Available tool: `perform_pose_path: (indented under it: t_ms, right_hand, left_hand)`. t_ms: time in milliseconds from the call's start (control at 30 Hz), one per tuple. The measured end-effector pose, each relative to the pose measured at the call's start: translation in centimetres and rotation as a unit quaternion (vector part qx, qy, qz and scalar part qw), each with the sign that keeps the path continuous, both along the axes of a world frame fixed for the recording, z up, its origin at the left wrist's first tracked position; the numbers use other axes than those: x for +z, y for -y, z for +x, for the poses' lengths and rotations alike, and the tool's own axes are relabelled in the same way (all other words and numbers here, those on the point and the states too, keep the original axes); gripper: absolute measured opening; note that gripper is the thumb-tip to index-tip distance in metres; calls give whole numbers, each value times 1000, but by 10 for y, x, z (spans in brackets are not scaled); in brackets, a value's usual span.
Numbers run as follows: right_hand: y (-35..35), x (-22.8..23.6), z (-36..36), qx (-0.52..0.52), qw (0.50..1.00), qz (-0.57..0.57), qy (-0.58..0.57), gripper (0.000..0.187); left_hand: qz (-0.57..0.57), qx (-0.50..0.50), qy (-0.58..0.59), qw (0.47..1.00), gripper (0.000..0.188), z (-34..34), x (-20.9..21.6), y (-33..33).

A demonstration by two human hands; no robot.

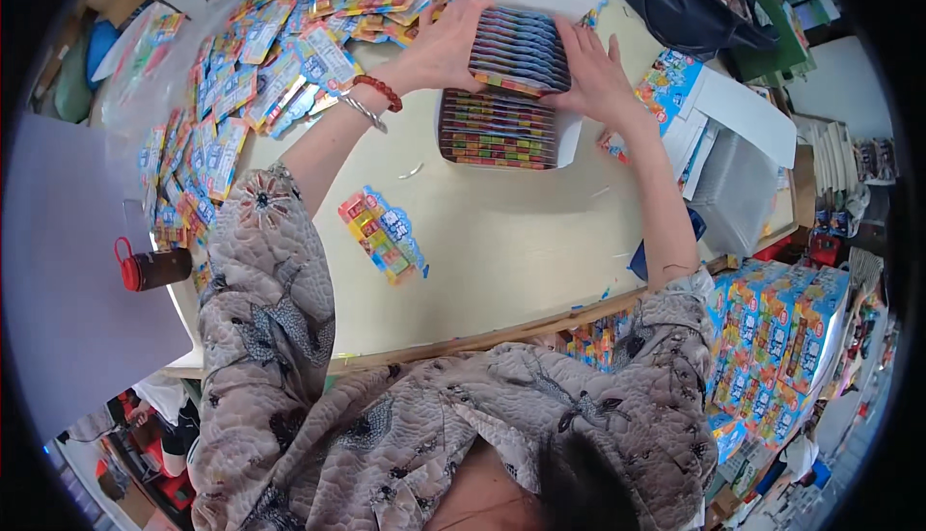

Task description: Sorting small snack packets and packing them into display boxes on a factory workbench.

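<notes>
A tight row of flat, colourful packets (pixel 521 49) is gripped between my two hands. My left hand (pixel 446 47) presses on its left side, and my right hand (pixel 596 78) closes on its right side, thumb near the lower corner. Just below, a second row of packets (pixel 497 134) stands on edge within an open white box (pixel 571 140). Whether the upper row rests in the box or is held above it I cannot tell. A single packet (pixel 384 232), blue, yellow and red, lies on the table (pixel 502 251) nearer to me.
Loose packets (pixel 275 44) are heaped across the far left. A dark cup with a red lid (pixel 154 266) stands at the left edge. On the right are a black bag (pixel 694 10), a clear plastic tray (pixel 738 189) and stacked blue printed boxes (pixel 776 328).
</notes>
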State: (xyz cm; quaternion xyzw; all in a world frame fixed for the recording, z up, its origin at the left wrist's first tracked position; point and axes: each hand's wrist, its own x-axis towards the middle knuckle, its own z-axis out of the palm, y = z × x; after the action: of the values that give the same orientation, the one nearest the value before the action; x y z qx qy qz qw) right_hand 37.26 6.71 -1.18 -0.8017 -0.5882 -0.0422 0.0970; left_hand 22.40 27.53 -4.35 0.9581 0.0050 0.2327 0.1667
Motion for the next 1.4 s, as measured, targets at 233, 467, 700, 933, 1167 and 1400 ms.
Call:
perform_pose_path:
  t_ms: [233, 467, 700, 933, 1167, 1400]
  right_hand:
    - [-14, -17, -5, -31, 997, -68, 13, 103]
    - [-36, -39, -23, -155, 973, -135, 101, 95]
    - [-30, -38, -24, -141, 980, -107, 93, 105]
    - [-45, -18, -29, -164, 954, -216, 125, 106]
    - [21, -20, -27, -227, 965, 131, 5, 64]
    - [55, 3, -106, -215, 944, 155, -198, 52]
  left_hand:
    - [155, 105, -151, 971, 111, 13, 10, 21]
    - [160, 14, -127, 979, 109, 2, 7, -8]
    - [273, 139, -70, 949, 81, -1, 9, 20]
    - [403, 201, -247, 858, 64, 18, 21, 35]
    - [-182, 245, 49, 951, 55, -48, -1, 30]
    - [-132, 90, -143, 977, 24, -92, -12, 45]
